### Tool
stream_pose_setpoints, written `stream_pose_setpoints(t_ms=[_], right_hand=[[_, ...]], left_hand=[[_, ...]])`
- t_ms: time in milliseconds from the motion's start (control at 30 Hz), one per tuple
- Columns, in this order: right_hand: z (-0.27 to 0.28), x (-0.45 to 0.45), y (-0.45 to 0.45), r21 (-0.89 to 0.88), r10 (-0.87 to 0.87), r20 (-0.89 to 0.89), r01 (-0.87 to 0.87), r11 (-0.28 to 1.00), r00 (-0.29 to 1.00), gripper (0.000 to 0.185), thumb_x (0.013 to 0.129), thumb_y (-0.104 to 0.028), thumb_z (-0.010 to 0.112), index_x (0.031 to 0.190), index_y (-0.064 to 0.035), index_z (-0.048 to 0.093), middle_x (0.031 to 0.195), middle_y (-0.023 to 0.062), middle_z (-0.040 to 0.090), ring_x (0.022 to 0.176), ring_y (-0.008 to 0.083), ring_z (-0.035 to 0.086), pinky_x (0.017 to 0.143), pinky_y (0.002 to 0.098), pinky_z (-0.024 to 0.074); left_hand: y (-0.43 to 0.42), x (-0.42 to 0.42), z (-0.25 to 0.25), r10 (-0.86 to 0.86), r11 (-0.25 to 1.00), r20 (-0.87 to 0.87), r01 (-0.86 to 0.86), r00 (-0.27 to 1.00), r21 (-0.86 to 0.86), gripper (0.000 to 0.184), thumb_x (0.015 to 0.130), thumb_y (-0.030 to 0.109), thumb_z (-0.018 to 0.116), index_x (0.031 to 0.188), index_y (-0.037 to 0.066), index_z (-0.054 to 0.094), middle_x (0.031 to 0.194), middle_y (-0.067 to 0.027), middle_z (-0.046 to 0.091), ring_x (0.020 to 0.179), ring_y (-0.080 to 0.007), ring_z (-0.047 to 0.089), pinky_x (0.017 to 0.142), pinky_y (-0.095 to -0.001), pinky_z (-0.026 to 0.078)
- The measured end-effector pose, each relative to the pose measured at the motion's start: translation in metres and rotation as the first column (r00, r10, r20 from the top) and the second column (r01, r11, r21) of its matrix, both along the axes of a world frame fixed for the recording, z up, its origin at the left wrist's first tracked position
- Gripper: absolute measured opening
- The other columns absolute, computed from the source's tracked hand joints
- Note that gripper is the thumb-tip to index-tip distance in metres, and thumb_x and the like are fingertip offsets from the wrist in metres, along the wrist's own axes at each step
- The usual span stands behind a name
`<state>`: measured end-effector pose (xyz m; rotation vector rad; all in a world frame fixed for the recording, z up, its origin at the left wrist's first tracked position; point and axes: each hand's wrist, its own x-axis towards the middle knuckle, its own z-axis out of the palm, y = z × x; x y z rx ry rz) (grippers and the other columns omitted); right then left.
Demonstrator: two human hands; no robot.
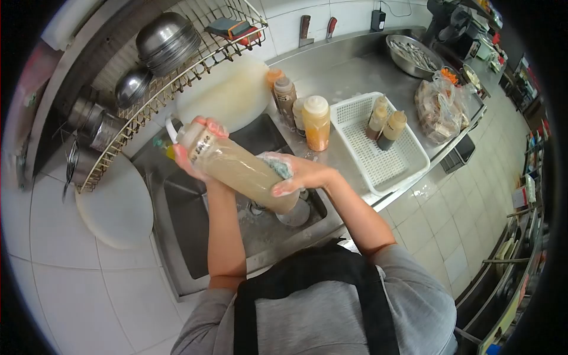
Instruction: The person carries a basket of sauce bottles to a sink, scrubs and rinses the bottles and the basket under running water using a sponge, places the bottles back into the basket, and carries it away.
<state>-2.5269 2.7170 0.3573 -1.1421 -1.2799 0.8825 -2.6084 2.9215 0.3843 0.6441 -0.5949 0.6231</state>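
Observation:
A large clear plastic bottle (239, 171) with cloudy tan contents and dark handwriting lies tilted above the sink (177, 195). My left hand (195, 151) is wrapped round its upper end, near a white loop-shaped part (171, 129). Lower down, my right hand (302, 173) presses a soapy green scrubbing sponge (277, 165) to the bottle's side. Suds cover the fingers of that hand. Beneath the bottle's base, a round metallic-looking item (294, 213) sits in the basin, partly hidden.
Several sauce bottles (316, 124) stand on the steel counter behind the sink. A white perforated basket (384, 171) holds small bottles. Farther right are a filled plastic bag (441, 109) and a metal bowl (414, 56). A wire rack (177, 83) with metal bowls overhangs the left side.

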Motion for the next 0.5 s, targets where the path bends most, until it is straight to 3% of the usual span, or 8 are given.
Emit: stream_pose_setpoints(t_ms=[100, 133, 200, 233, 300, 333, 433, 500], right_hand=[[0.001, -0.016, 0.006, 0.027, -0.185, 0.030, 0.184, 0.983, 0.982, 0.081, 0.071, -0.031, 0.082, 0.136, -0.0001, 0.045, 0.127, 0.0131, 0.053, 0.117, 0.0225, 0.052, 0.102, 0.0334, 0.0396], [-0.001, -0.017, 0.008, 0.078, -0.317, 0.095, 0.310, 0.948, 0.944, 0.080, 0.070, -0.030, 0.082, 0.135, -0.0001, 0.045, 0.126, 0.0136, 0.054, 0.116, 0.0233, 0.053, 0.102, 0.0338, 0.0398], [0.001, -0.023, 0.012, 0.121, -0.586, 0.078, 0.576, 0.809, 0.807, 0.076, 0.074, -0.030, 0.080, 0.134, 0.0001, 0.045, 0.124, 0.0178, 0.053, 0.116, 0.0305, 0.054, 0.101, 0.0368, 0.0413], [-0.002, -0.020, 0.016, 0.188, -0.686, 0.124, 0.661, 0.726, 0.717, 0.075, 0.075, -0.030, 0.079, 0.134, 0.0001, 0.044, 0.124, 0.0189, 0.053, 0.116, 0.0326, 0.053, 0.100, 0.0380, 0.0414], [-0.013, -0.014, 0.024, 0.324, -0.851, 0.181, 0.788, 0.524, 0.492, 0.072, 0.079, -0.032, 0.077, 0.134, 0.0002, 0.044, 0.123, 0.0210, 0.053, 0.116, 0.0369, 0.052, 0.100, 0.0404, 0.0415], [-0.008, -0.016, 0.020, 0.370, -0.842, 0.187, 0.758, 0.538, 0.506, 0.061, 0.090, -0.034, 0.066, 0.135, -0.0001, 0.043, 0.123, 0.0235, 0.052, 0.114, 0.0409, 0.051, 0.100, 0.0427, 0.0404], [0.006, -0.021, 0.014, 0.433, -0.856, 0.209, 0.741, 0.514, 0.473, 0.049, 0.098, -0.033, 0.052, 0.134, -0.0002, 0.044, 0.123, 0.0236, 0.053, 0.113, 0.0402, 0.052, 0.101, 0.0416, 0.0388], [0.014, -0.010, 0.022, 0.399, -0.846, 0.063, 0.764, 0.507, 0.529, 0.051, 0.100, -0.037, 0.046, 0.134, 0.0009, 0.046, 0.125, 0.0182, 0.054, 0.117, 0.0311, 0.051, 0.102, 0.0373, 0.0379]], left_hand=[[0.002, 0.008, -0.003, 0.132, 0.978, -0.285, -0.172, 0.949, -0.118, 0.082, 0.086, 0.070, 0.051, 0.121, -0.003, 0.050, 0.107, -0.0156, 0.057, 0.093, -0.0247, 0.054, 0.082, -0.0359, 0.045], [-0.015, 0.011, 0.003, 0.433, 0.901, -0.372, -0.409, 0.821, 0.145, 0.085, 0.090, 0.075, 0.037, 0.126, -0.001, 0.050, 0.117, -0.0133, 0.058, 0.102, -0.0254, 0.056, 0.089, -0.0364, 0.046], [-0.038, 0.007, -0.027, 0.429, 0.901, -0.578, -0.379, 0.694, 0.213, 0.084, 0.095, 0.072, 0.022, 0.135, 0.002, 0.046, 0.131, -0.0099, 0.054, 0.117, -0.0243, 0.052, 0.101, -0.0360, 0.041], [-0.054, 0.008, -0.044, 0.583, 0.808, -0.513, -0.380, 0.631, 0.451, 0.081, 0.098, 0.067, 0.016, 0.144, 0.004, 0.036, 0.142, -0.0064, 0.046, 0.130, -0.0216, 0.043, 0.109, -0.0361, 0.033], [-0.079, 0.000, -0.068, 0.402, 0.912, -0.554, -0.267, 0.729, 0.310, 0.077, 0.098, 0.056, 0.038, 0.151, 0.003, 0.019, 0.149, -0.0125, 0.034, 0.137, -0.0236, 0.034, 0.113, -0.0367, 0.027], [-0.087, 0.003, -0.076, 0.579, 0.757, -0.320, -0.349, 0.750, 0.553, 0.083, 0.097, 0.046, 0.057, 0.152, 0.003, 0.012, 0.149, -0.0161, 0.032, 0.136, -0.0255, 0.036, 0.113, -0.0374, 0.029], [-0.082, -0.010, -0.070, 0.635, 0.647, -0.292, -0.286, 0.715, 0.707, 0.086, 0.091, 0.026, 0.069, 0.151, 0.003, 0.012, 0.144, -0.0142, 0.037, 0.130, -0.0238, 0.043, 0.106, -0.0370, 0.038], [-0.087, -0.016, -0.065, 0.582, 0.704, -0.393, -0.199, 0.712, 0.682, 0.089, 0.079, 0.011, 0.077, 0.147, 0.003, 0.020, 0.134, -0.0124, 0.046, 0.122, -0.0216, 0.049, 0.099, -0.0363, 0.044]])
